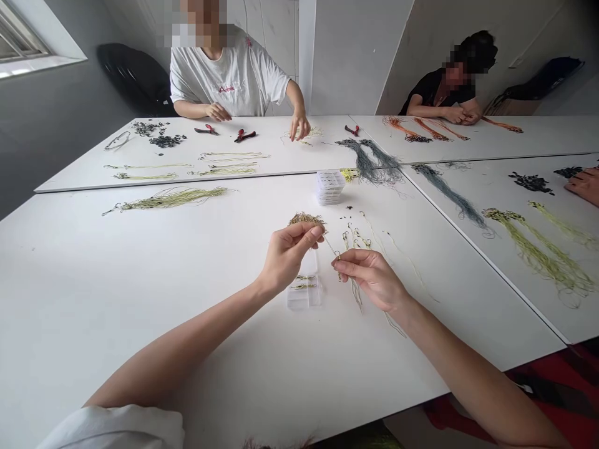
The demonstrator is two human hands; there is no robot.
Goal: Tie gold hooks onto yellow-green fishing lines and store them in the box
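– So, how does the thin strand (330, 243) lie?
– Between the hands: the left hand (291, 249) pinches its upper end, the right hand (369, 275) pinches a hook (339, 275) at its lower end, so it slants down rightward
– And the clear box (299, 302)?
– Below the left hand in view, nearer it than the right
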